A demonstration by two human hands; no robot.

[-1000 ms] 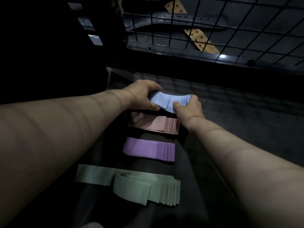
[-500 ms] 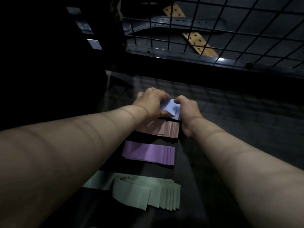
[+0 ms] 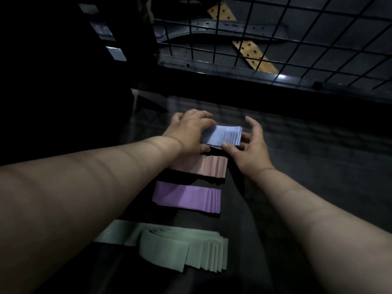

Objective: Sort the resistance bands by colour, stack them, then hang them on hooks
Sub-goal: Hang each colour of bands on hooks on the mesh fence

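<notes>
The blue bands [image 3: 226, 135] sit stacked at the far end of the bench [image 3: 307, 166], just beyond the pink stack [image 3: 203, 167], purple stack [image 3: 186, 197] and green stack [image 3: 182, 249]. My left hand [image 3: 189, 133] grips their left end, fingers curled over it. My right hand [image 3: 253, 147] has its fingers spread, thumb touching the near corner.

We note a dark tabletop [image 3: 297, 166] carrying four fanned stacks of bands in one row, each apart from the next: blue stack [image 3: 224, 135] farthest, then pink stack [image 3: 203, 167], purple stack [image 3: 186, 197], and green stack [image 3: 184, 249] nearest.
</notes>
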